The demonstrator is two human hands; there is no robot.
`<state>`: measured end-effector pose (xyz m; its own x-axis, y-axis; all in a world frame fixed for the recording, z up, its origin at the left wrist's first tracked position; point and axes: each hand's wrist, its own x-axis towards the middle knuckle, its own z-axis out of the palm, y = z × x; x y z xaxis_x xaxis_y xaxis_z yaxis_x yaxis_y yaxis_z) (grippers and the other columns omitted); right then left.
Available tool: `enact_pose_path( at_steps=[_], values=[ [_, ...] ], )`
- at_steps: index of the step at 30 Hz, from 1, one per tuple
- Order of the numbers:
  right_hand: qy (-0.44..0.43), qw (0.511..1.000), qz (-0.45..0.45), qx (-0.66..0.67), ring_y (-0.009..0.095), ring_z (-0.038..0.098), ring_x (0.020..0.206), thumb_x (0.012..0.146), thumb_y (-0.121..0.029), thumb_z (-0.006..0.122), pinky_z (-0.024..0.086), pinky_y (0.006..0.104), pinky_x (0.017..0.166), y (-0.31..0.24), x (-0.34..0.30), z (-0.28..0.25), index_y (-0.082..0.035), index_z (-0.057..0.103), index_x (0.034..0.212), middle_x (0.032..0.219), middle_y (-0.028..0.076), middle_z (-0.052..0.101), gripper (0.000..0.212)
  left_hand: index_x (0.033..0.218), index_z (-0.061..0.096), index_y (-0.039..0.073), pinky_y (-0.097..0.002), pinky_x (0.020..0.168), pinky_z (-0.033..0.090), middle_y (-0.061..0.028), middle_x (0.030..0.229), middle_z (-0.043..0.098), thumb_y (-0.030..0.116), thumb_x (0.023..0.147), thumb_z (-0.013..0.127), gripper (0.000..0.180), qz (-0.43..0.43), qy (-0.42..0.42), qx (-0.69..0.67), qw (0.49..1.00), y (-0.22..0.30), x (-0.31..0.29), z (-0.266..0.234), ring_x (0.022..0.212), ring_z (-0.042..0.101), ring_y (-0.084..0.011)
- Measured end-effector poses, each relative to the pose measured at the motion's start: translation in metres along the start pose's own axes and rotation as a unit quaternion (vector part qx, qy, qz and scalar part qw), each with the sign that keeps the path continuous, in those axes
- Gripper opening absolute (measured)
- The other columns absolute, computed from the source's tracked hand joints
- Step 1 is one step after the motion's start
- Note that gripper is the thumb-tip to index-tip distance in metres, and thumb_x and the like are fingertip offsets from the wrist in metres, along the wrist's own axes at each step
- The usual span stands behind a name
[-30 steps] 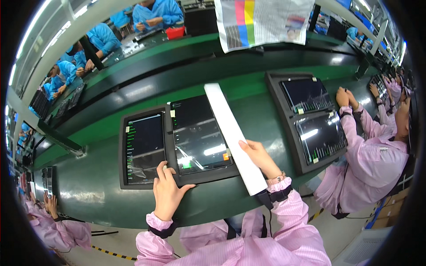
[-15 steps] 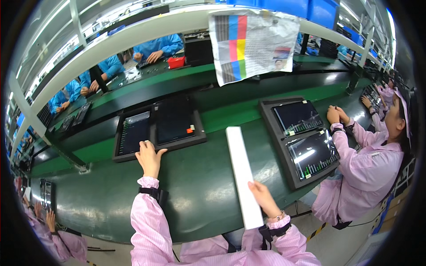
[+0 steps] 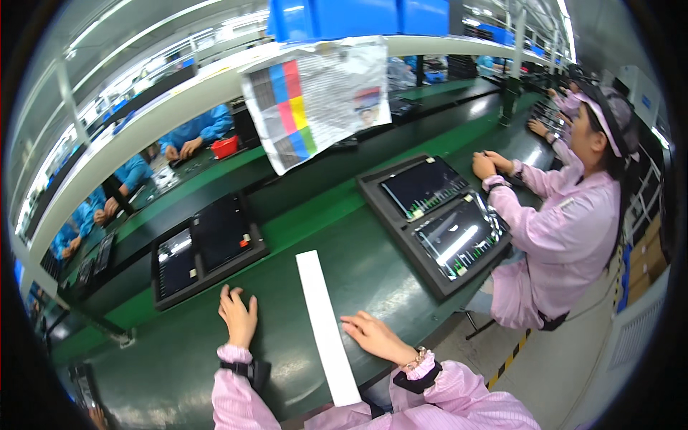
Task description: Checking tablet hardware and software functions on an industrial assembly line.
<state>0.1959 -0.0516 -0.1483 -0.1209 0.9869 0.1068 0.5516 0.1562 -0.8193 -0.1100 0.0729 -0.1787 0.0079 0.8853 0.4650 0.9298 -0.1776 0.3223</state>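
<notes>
A long white strip [image 3: 324, 322] lies on the green worktable [image 3: 287, 365] between my two hands, its near end at the table's front edge. Beside its right edge is my right hand [image 3: 378, 338], fingers stretched out; whether a fingertip touches the strip I cannot tell. My left hand [image 3: 238, 317] rests low over the table with its fingers apart, holding nothing. Just beyond it sits a dark foam tray [image 3: 215, 278] with two dark flat screens, the right one [image 3: 221, 231] bearing a small orange tag.
At the right, a second dark foam tray [image 3: 393, 228] carries two glossy screens. Beyond it a co-worker in a pink smock [image 3: 570, 229] sits at the table. A printed sheet [image 3: 315, 100] hangs from the white shelf. Across the line, people in blue work; a red bin [image 3: 224, 147] stands there.
The view has swung to the right. My right hand has let go of the white strip and opened beside it. My left hand has drawn back from the left tray's near edge.
</notes>
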Motion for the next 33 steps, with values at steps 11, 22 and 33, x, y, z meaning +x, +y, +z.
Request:
enact_pose_path(
  at_steps=[11, 22, 33],
  values=[
    [0.285, 0.850, 0.018, -0.442, 0.030, 0.051, 0.096, 0.080, -0.017, 0.065, 0.039, 0.0400, 0.083, 0.051, -0.040, -0.110, 0.003, 0.050, 0.116, 0.102, 0.015, 0.054, 0.044, 0.126, 0.055, 0.028, -0.0610, 0.105, 0.019, -0.0178, 0.146, 0.028, 0.027, 0.085, 0.057, 0.042, 0.284, -0.281, -0.134, 0.907, 0.141, -0.127, -0.058, 0.132, 0.026, -0.0461],
    [0.060, 0.923, -0.066, -0.375, 0.032, 0.052, 0.093, 0.076, -0.025, 0.070, 0.039, 0.0406, 0.082, 0.000, -0.009, -0.071, -0.003, 0.057, 0.101, 0.095, 0.015, 0.056, 0.036, 0.118, 0.061, 0.020, -0.0579, 0.100, 0.029, -0.0208, 0.144, 0.033, 0.047, 0.082, 0.061, 0.045, 0.237, -0.208, -0.142, 0.938, 0.142, -0.133, -0.067, 0.126, 0.036, -0.0486],
    [-0.383, 0.903, -0.148, -0.126, 0.030, 0.064, 0.082, 0.080, -0.012, 0.052, 0.049, 0.0391, 0.073, -0.078, 0.083, 0.018, -0.001, 0.062, 0.099, 0.086, 0.016, 0.065, 0.025, 0.105, 0.050, 0.001, -0.0525, 0.101, 0.034, -0.0362, 0.140, 0.021, 0.016, 0.069, 0.072, 0.046, 0.035, -0.173, -0.138, 0.975, 0.109, -0.151, -0.090, 0.126, 0.032, -0.0523]
  ],
)
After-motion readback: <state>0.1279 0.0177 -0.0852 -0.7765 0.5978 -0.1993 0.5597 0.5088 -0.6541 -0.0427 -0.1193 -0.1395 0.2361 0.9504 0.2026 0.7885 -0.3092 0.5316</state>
